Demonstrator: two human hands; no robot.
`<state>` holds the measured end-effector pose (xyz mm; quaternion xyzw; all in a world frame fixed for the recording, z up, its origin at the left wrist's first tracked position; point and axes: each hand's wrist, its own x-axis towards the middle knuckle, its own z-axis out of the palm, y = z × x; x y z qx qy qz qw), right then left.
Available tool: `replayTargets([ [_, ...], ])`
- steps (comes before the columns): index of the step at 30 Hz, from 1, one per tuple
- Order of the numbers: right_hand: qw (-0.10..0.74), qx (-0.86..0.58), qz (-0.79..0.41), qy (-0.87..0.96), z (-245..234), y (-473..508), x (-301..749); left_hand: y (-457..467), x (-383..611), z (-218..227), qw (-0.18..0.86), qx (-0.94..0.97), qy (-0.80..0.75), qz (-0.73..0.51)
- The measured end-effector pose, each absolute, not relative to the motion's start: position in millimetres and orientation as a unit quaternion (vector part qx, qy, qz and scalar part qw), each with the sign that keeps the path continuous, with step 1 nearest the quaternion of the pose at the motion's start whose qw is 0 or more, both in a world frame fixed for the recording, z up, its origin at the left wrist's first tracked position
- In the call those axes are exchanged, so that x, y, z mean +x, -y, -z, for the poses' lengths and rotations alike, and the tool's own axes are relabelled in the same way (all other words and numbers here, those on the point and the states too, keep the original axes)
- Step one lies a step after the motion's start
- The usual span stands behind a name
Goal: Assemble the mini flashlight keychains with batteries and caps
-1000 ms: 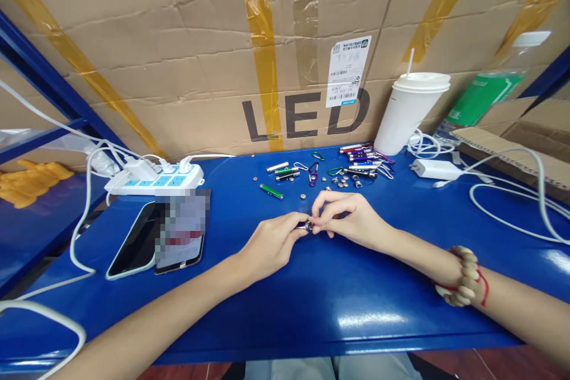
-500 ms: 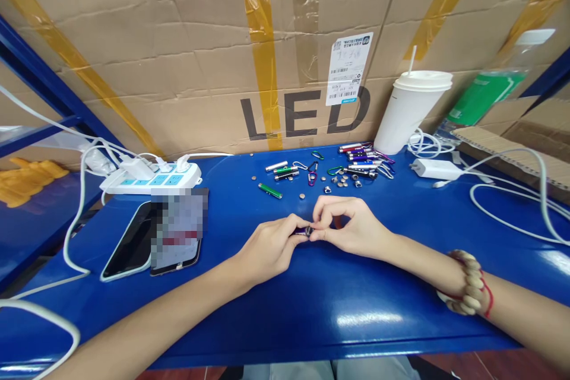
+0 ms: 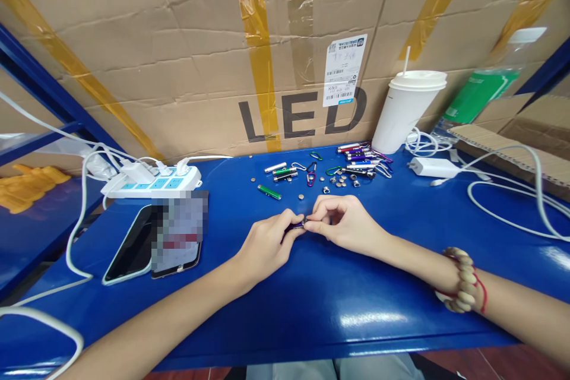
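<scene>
My left hand (image 3: 267,242) is closed around a small dark purple keychain flashlight (image 3: 297,226), held just above the blue table (image 3: 312,297). My right hand (image 3: 341,225) pinches at the flashlight's open end with thumb and forefinger; what it pinches is too small to make out. Beyond the hands lie a green flashlight (image 3: 269,192), several more small flashlights (image 3: 361,156), carabiner clips (image 3: 312,173) and scattered button batteries (image 3: 341,179).
Two phones (image 3: 154,240) lie at the left, behind them a white power strip (image 3: 154,180) with plugs and cables. A white lidded cup with a straw (image 3: 403,110) stands at the back right, next to a white charger (image 3: 430,166) and looping cables. A cardboard box marked LED (image 3: 267,59) forms the back wall.
Both hands have stayed together on the small flashlight, with the right fingers shifting slightly at its end. The camera has tilted a little.
</scene>
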<state>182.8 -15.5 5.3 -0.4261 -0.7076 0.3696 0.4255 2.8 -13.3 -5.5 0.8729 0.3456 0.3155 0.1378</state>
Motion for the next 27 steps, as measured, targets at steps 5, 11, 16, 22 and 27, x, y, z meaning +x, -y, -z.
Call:
replayTargets([
  [5,0.414,-0.424,-0.437,0.677,-3,11,184,15,4,2,0.185,0.854,-0.375,-0.311],
  [11,0.403,-0.427,-0.442,0.678,-6,9,186,14,6,-1,0.23,0.836,-0.396,-0.303],
  [16,0.407,-0.432,-0.433,0.678,-13,10,186,13,5,-1,0.26,0.824,-0.398,-0.309],
  [22,0.388,-0.444,-0.448,0.672,-14,8,188,13,4,-3,0.224,0.835,-0.401,-0.304],
  [27,0.371,-0.451,-0.482,0.653,-10,4,190,13,6,-4,0.177,0.857,-0.367,-0.316],
])
